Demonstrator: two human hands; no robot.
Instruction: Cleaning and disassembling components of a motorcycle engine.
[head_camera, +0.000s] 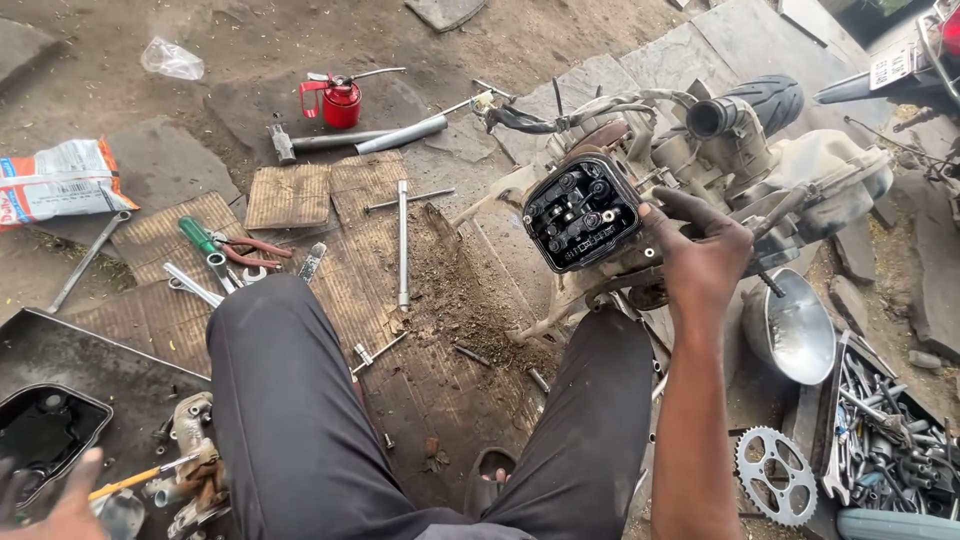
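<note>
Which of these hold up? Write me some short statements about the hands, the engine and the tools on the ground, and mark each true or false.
1. The right hand rests on the side of the open engine head. True.
2. The left hand grips the red oil can. False: the can stands alone on the ground far ahead; the left hand is low at the left, open, over the dark tray.
3. A toothed sprocket lies beside the box of loose tools. True.
4. The pliers have blue handles. False: the handles are reddish, and a green-handled screwdriver lies next to them.
5. The engine head's cover is fitted. False: its inner parts are exposed.
</note>
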